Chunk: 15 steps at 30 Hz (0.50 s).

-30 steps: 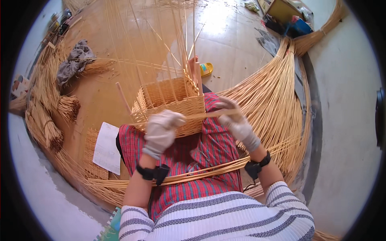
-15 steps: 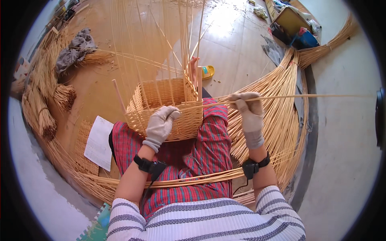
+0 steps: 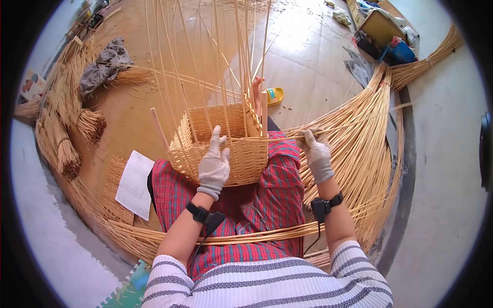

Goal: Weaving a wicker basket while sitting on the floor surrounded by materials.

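A woven wicker basket (image 3: 246,161) with tall upright stakes rests on red checked cloth (image 3: 280,200) over my lap, with wooden posts (image 3: 158,128) at its corners. My gloved left hand (image 3: 213,169) is on the basket's near rim, index finger raised among the stakes and fingers apart. At the rim's right, my gloved right hand (image 3: 317,154) pinches a long thin reed (image 3: 282,138) that runs horizontally along the weave.
Large reed bundles lie at the right (image 3: 370,154) and left (image 3: 64,128). A woven mat (image 3: 113,179) with paper (image 3: 134,187) is left of me, grey cloth (image 3: 102,66) farther off. A yellow slipper (image 3: 275,96) lies beyond the basket, a cluttered crate (image 3: 375,31) at back right.
My left hand has moved up along the rim and spread its fingers. My right hand first rose with the reed, then came slightly down and left, closer to the basket.
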Available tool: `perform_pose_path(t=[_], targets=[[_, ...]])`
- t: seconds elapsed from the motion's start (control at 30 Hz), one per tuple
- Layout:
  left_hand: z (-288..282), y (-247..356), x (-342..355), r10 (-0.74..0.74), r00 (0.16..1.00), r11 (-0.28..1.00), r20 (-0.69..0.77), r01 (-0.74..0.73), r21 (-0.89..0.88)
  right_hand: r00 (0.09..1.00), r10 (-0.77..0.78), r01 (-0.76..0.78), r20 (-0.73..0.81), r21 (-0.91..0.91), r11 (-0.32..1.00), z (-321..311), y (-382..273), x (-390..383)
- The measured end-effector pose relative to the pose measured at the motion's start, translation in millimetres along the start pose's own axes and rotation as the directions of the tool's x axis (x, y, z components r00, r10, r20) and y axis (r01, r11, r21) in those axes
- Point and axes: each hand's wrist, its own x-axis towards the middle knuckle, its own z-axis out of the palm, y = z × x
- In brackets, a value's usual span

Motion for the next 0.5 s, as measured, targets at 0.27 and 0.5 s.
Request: perform_pose_path(t=[0.27, 0.5], targets=[[34, 44, 55, -0.212, 0.824, 0.672, 0.525, 0.513, -0.534, 0.998, 0.012, -0.001, 0.066, -0.163, 0.987, 7, -16, 25], [59, 31, 36, -0.228, 0.915, 0.668, 0.332, 0.395, -0.631, 0.725, -0.212, 0.658, 0.656, -0.568, 0.494, 182, -51, 80]])
